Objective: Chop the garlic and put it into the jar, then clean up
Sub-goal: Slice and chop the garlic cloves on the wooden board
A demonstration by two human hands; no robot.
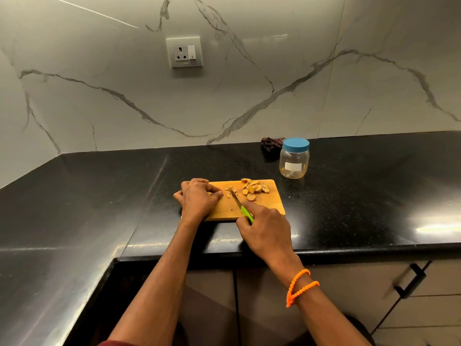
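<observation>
Two hands worked over a wooden cutting board [264, 206] on the black table [349, 196]; the left hand [198, 199] rested on the board's left end, its fingers [217, 192] curled over a small piece that was mostly hidden; the right hand [265, 227] gripped the green handle of a knife [240, 204], the blade tip down among the garlic slices [254, 188] heaped at the board's far right; a clear jar [294, 162] with its blue lid on stood just beyond the board, a dark cloth [270, 143] behind it near the marble wall [124, 96]; an orange beaded band [299, 287] circled the right wrist
</observation>
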